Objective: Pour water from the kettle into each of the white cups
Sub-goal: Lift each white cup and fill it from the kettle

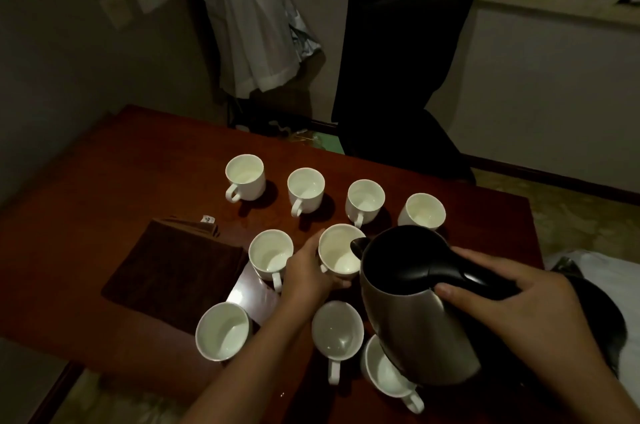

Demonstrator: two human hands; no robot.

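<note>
Several white cups stand on the dark wooden table (104,181): a far row starting with a cup (245,175) at the left, a middle pair, and a near row. My right hand (512,299) grips the black handle of the steel kettle (415,312), which is tilted with its spout over the middle cup (337,255). My left hand (304,276) holds that cup at its left side and base. The kettle hides part of the nearest right cup (384,375). No stream of water is plainly visible.
A folded brown cloth (166,264) lies on the table's left side. A black office chair (405,52) stands behind the table's far edge. The kettle's dark base (602,316) sits at the right, behind my right hand. White garments (256,14) hang at the back.
</note>
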